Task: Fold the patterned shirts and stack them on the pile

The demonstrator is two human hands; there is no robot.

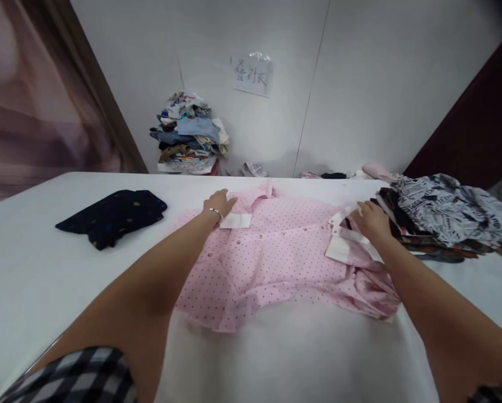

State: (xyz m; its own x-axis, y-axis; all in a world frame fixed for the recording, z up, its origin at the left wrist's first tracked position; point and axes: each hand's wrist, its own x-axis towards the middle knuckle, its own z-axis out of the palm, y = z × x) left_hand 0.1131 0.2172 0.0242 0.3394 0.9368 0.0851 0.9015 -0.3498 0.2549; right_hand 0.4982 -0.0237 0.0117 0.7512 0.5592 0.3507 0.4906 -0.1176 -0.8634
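Head view. A pink dotted shirt (276,252) lies spread flat on the white bench (32,268), centre of frame, collar toward the far wall, hem toward the person. Its long axis runs near-to-far; the sleeves reach out left and right.

Left hand (219,202): laid flat, fingers spread, pressing on the shirt's left shoulder just above a white cuff (235,220). It grips nothing.

Right hand (371,219): fingers curled down onto the white cuff (345,246) of the right sleeve. Whether it pinches the cloth or only rests there cannot be told.

Judgement: thin cotton, light, limp, prone to creasing; it is best taken at cuffs, shoulder seams or collar.

Nearby: a folded navy garment (112,215) at left, a patterned clothing pile (448,215) at right touching the sleeve, and a stacked heap (190,134) by the wall.
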